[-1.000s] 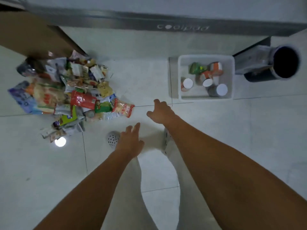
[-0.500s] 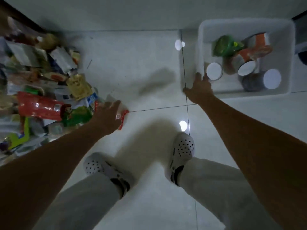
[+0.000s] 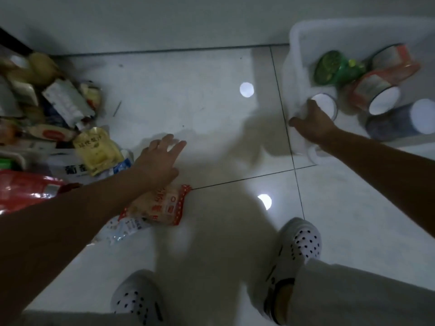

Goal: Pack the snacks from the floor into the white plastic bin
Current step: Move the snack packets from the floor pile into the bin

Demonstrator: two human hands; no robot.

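Head view: the red-trimmed packet (image 3: 164, 205), at the edge of the snacks (image 3: 94, 151) heaped on the floor (image 3: 188, 95), now sits under your left hand (image 3: 156, 161), fingers spread. Your right hand (image 3: 313, 123) has gripped the white plastic bin (image 3: 294, 55) by its rim, so packing can resume.
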